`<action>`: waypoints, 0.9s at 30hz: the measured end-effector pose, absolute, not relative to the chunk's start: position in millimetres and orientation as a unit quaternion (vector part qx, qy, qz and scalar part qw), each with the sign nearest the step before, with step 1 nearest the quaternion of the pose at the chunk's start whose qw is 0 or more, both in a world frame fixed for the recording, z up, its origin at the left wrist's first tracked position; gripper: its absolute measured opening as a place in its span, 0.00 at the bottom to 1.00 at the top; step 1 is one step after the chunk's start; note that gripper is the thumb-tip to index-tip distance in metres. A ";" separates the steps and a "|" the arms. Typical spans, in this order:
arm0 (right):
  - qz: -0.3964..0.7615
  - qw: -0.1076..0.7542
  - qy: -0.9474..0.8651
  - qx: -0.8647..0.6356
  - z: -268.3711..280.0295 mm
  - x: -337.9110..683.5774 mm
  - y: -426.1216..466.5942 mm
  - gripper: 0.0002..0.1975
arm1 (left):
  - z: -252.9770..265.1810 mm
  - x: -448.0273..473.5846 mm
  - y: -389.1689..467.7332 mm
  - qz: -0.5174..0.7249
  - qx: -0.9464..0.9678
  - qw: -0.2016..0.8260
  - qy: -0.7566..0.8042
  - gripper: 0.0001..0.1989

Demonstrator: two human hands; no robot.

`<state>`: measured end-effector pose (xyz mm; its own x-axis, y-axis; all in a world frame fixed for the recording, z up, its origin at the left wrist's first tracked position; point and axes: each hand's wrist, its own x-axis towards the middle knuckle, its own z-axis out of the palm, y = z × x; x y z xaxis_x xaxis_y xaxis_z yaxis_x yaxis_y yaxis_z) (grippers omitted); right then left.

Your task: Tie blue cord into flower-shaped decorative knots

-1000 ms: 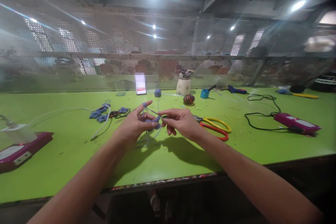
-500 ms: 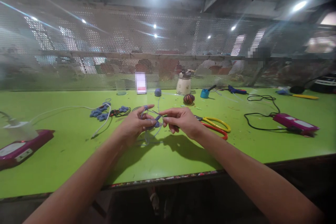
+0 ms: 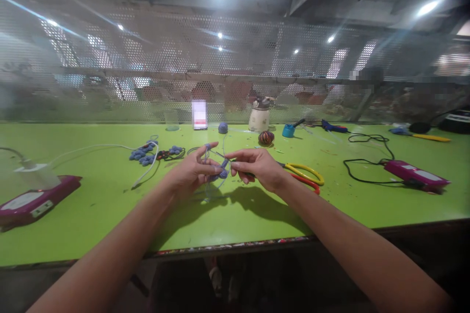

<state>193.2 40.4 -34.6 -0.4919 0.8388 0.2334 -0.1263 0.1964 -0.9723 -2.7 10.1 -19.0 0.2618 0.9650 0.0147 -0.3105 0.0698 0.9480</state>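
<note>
My left hand (image 3: 191,171) pinches a small blue-purple crochet piece (image 3: 222,173) between thumb and fingers, above the table. Yarn runs over its raised index finger, and loose strands hang below. My right hand (image 3: 259,168) is closed on a thin crochet hook (image 3: 226,158), mostly hidden by the fingers, its tip at the piece. Behind the hands sits a blue-purple yarn ball (image 3: 223,128), with a strand leading down toward the piece. Scissors (image 3: 304,174) with yellow and red handles lie just right of my right hand.
On the green table (image 3: 121,225) lie blue crocheted pieces (image 3: 144,154), a white cable (image 3: 149,173) and two purple power strips (image 3: 416,175). Farther back stand a phone (image 3: 199,114), a clear cup (image 3: 172,121), a cream bottle (image 3: 259,117), a striped ball (image 3: 266,138) and a blue pot (image 3: 288,130).
The view has shifted slightly, so the table items appear a little farther right. Both hands keep their hold, with only small finger movements at the crochet piece.
</note>
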 end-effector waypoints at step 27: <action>0.435 0.313 -0.791 -0.295 -18.1 211.3 43.4 0.16 | -18.5 -7.2 13.9 0.501 0.488 0.603 0.382 0.37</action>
